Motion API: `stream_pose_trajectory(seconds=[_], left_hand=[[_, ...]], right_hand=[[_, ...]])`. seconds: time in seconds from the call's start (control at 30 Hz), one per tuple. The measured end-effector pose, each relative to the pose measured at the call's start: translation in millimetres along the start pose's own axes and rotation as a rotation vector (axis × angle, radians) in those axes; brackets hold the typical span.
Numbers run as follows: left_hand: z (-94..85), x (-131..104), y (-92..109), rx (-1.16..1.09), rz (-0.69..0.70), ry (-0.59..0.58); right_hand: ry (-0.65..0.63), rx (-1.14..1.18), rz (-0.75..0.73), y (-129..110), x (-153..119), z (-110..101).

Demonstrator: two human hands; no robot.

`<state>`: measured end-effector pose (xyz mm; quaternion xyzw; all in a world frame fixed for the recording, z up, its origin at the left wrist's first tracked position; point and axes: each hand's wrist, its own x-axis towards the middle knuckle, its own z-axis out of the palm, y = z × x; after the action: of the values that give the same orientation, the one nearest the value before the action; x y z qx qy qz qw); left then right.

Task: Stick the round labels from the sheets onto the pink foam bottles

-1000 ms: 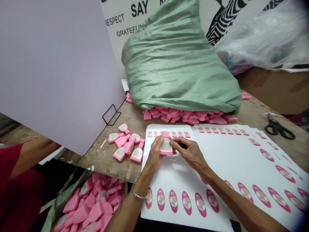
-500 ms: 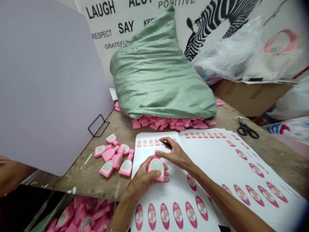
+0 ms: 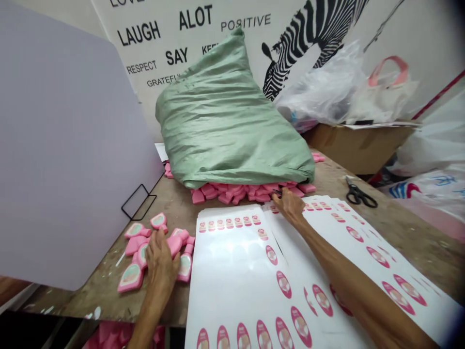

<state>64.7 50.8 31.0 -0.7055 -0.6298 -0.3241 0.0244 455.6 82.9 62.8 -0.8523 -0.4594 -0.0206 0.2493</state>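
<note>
On the left of the table, my left hand [image 3: 161, 259] is down at a small heap of pink bottle-shaped plastic pieces [image 3: 131, 277], several with pale oval labels. Its thumb and fingers are about one pink bottle-shaped piece [image 3: 175, 245], whose plain side shows. My right hand [image 3: 291, 206] reaches to the far edge of the label sheets, by the larger pile of pink pieces [image 3: 232, 193] under the green sack [image 3: 232, 131]. A small black pointed tool [image 3: 278, 192] sticks out of its closed fingers. Stacked white sheets [image 3: 232, 281] with pink oval stickers lie between the arms.
Black scissors [image 3: 359, 196] lie right of the sheets. A cardboard box [image 3: 359, 148] and plastic bags stand behind them. A large pale panel [image 3: 72, 145] and a black wire stand [image 3: 139, 202] are at left. More pink pieces [image 3: 112, 334] show below the table edge.
My left hand has carried the labelled pink piece left to the small heap. My right hand has moved away from it to the far pile, keeping the black tool. The view has shifted.
</note>
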Motion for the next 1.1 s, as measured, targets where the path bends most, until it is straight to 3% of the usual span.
stream_pose_trajectory(seconds=[0.1, 0.17, 0.27, 0.33, 0.4, 0.5, 0.57, 0.63, 0.73, 0.9, 1.0, 1.1], left_hand=[[-15.0, -5.7, 39.3, -0.031, 0.101, -0.01], [-24.3, -11.1, 73.6, -0.158, 0.261, -0.148], [-33.8, -20.0, 118.2, -0.419, 0.475, -0.5], [-37.1, -27.2, 133.3, -0.558, 0.466, -0.721], [-36.7, -34.9, 133.9, -0.659, 0.277, -0.8], [-28.3, -45.9, 116.9, -0.845, -0.172, -0.727], [-21.0, -52.5, 104.5, -1.002, -0.409, -0.681], [-15.8, -58.1, 97.4, -1.124, -0.554, -0.654], [-14.7, -63.6, 96.4, -1.204, -0.648, -0.617], [-22.6, -63.8, 99.3, -1.239, -0.661, -0.546], [-28.8, -61.7, 101.4, -1.249, -0.687, -0.502], [-33.9, -61.4, 105.3, -1.247, -0.696, -0.492]], right_hand=[[-0.077, -0.024, -0.148, -2.8, -30.1, -32.8], [-0.309, 0.071, -0.396, -9.1, -55.4, -59.3], [-0.822, 0.369, -0.685, -22.5, -91.2, -89.8], [-0.961, 0.485, -0.675, -25.9, -109.4, -96.0], [-0.837, 0.459, -0.511, -19.1, -122.4, -90.2], [-0.534, 0.196, -0.152, 5.5, -136.3, -69.3], [-0.507, 0.061, -0.025, 20.7, -144.6, -56.7], [-0.542, 0.045, 0.019, 28.5, -151.9, -50.2], [-0.483, 0.079, 0.063, 27.3, -159.4, -49.1], [-0.342, 0.246, 0.042, 31.1, -159.7, -50.0], [-0.35, 0.446, -0.001, 59.2, -146.0, -61.2], [-0.263, 0.403, 0.096, 109.3, -118.3, -83.1]])
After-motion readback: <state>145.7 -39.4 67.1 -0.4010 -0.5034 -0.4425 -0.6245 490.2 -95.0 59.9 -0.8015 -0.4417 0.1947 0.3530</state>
